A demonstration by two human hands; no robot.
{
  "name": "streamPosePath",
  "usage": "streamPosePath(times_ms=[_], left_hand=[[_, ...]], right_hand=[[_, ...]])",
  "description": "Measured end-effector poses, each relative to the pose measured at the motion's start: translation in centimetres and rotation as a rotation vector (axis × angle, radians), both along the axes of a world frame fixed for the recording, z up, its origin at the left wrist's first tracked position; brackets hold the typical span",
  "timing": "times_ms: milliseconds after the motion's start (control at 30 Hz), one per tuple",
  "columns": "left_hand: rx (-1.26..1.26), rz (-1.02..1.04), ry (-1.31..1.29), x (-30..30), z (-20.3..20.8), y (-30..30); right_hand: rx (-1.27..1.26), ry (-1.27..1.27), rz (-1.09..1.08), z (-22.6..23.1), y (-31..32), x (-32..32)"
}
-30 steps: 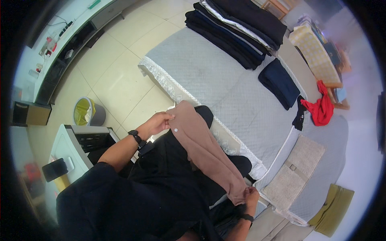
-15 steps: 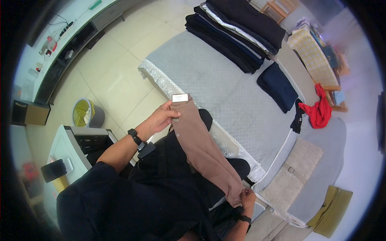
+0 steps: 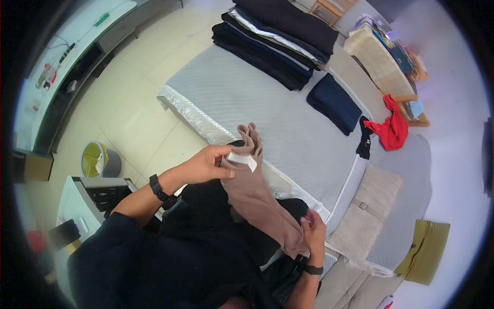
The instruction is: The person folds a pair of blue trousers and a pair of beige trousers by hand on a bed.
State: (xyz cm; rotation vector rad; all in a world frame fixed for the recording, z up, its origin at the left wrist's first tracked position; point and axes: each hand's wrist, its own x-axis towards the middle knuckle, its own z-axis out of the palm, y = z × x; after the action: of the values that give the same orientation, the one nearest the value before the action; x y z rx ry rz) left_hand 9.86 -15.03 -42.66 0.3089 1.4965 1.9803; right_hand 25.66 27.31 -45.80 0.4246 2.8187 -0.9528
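Since the earlier frame, the upper end of the dusty-brown garment point(image 3: 257, 198) has bunched up, and I see it now in wavy folds where it was flat before. The right hand point(image 3: 315, 234) has moved up from the bottom end of the cloth, and my whole view has shifted a little, so that the room lies farther to the left.

I watch the left hand point(image 3: 211, 165) closed in a pinch, its thumb on the cloth and its fingers behind, near the white label point(image 3: 242, 160). The right hand is partly curled at the lower end of the garment; I cannot tell if its fingers grip the fabric or only touch it. Between the two hands the garment lies slanting over the person's black-clothed legs, just beside the grey quilted sofa cover point(image 3: 247, 103) with its lace edge.

On this cover I find a tall stack of folded dark clothes point(image 3: 272, 46) with one white layer, and near it a folded navy garment point(image 3: 334, 103). Beside this one lie a small black cloth point(image 3: 364, 139) and a crumpled red cloth point(image 3: 392, 129). Nearer to the right hand is a beige cushion point(image 3: 366, 206) with a buckled strap.
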Motion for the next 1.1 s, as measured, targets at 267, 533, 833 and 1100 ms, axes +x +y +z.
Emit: streamPosePath(times_ms=[267, 533, 833, 1100], left_hand=[[-0.058, -0.256, 0.422, 1.1, 4.4, 3.2], [-0.065, -0.342, 0.476, 1.5, 5.9, 3.8], [-0.109, -0.295, 0.486, 1.3, 5.7, 3.2], [-0.105, -0.406, 0.485, 1.2, 6.1, 3.1]], right_hand=[[-0.691, 0.1, 0.15, 8.2, -9.0, -9.1], [-0.774, 0.066, 0.299, 9.2, -10.3, -12.0], [-1.038, -0.026, 0.369, 9.3, -10.0, -11.5], [-1.181, -0.017, 0.371, 7.9, -10.7, -11.9]])
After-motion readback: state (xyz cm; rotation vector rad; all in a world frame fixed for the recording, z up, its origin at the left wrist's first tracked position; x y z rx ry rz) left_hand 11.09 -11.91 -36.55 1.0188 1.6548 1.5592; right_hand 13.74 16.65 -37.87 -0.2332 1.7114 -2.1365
